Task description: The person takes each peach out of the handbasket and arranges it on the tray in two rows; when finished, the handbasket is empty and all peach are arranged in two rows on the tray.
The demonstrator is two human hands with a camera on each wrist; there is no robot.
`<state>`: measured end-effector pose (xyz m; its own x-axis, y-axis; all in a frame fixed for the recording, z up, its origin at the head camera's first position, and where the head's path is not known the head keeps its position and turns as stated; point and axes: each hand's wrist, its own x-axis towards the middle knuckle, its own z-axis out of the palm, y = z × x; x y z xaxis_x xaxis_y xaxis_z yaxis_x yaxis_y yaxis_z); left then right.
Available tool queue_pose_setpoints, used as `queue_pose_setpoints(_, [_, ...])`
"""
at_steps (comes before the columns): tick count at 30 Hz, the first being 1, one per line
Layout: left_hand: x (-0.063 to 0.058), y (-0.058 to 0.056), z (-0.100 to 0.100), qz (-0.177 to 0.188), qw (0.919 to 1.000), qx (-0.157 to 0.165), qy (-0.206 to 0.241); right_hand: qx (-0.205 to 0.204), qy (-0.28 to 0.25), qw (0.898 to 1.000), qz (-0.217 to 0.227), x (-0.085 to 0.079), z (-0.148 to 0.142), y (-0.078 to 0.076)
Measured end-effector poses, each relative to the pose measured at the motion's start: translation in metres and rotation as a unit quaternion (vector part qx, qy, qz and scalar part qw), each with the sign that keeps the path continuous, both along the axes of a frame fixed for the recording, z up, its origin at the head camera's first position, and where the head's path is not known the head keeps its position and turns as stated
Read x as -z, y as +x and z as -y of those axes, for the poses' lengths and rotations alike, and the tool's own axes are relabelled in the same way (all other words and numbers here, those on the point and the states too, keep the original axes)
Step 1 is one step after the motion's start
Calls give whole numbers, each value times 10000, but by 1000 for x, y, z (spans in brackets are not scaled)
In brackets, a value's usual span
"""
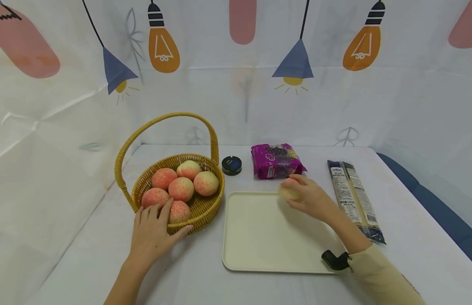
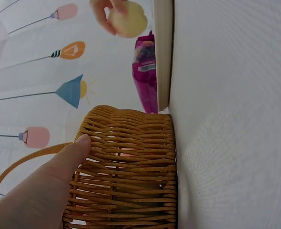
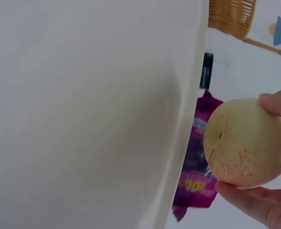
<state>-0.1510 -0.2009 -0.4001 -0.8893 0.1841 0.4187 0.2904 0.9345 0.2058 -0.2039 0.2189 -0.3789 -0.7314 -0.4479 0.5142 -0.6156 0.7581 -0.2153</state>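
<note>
Pinching the peach (image 3: pixel 247 143) by its sides seems like the way to go, tbh. The right grip (image 1: pixel 312 199) has it between thumb and fingertips, up by the far edge of the cream tray (image 1: pixel 274 241), just on the near side of the purple grape-print packet (image 1: pixel 277 161) that lies toward the desk's (image 1: pixel 197 279) far edge. My guess is it's pretty light, so a strong squeeze is overkill. Can't tell if it's real or a prop: if real, I'd expect the skin to bruise; if foam, it'd probably just dent. The surface looks matte, so I doubt it's slippery, but it's round and would likely roll if let go too soon. I'd hold it round the widest part and keep fingertips off that crease with the dark slit on the pale side. Meanwhile the left grip (image 1: pixel 153 237) holds the near rim of the wicker basket (image 2: pixel 126 164), fingers over, thumb outside, near the desk's left edge. Handy, since the basket looks light enough to skid if bumped.
</note>
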Motion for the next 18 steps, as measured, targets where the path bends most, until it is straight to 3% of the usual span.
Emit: queue_pose_setpoints(18, [0, -1, 0, 13, 10000, 27, 2, 61, 83, 9997, 228, 13, -32, 3])
